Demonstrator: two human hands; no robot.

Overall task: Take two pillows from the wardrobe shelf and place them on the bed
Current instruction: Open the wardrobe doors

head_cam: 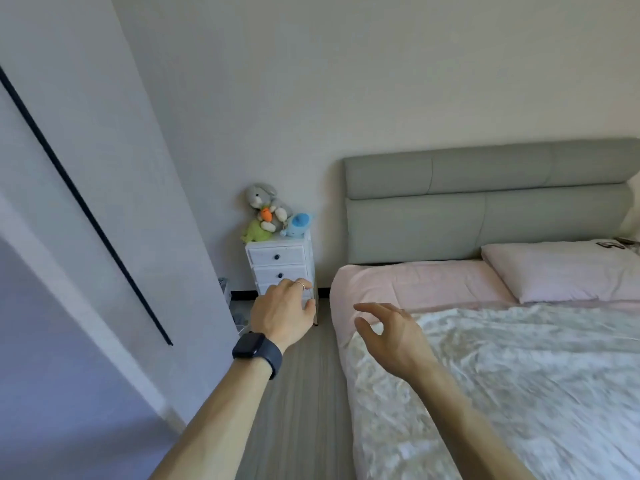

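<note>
A pink pillow [561,271] lies at the head of the bed [415,282], on the right, against the grey headboard [485,202]. A second pillow [620,245] with a dark print shows only at the right edge, behind it. My left hand [282,311], with a ring and a dark wrist watch, hovers over the floor beside the bed, holding nothing, fingers loosely curled. My right hand [388,332] is open above the bed's near left corner, fingers spread, empty. The wardrobe [86,202] stands at the left; its shelf is out of sight.
A white bedside drawer unit [280,268] with several plush toys [268,214] stands between wardrobe and bed. A crumpled white blanket [502,393] covers most of the bed. A strip of grey floor [304,410] runs between wardrobe and bed.
</note>
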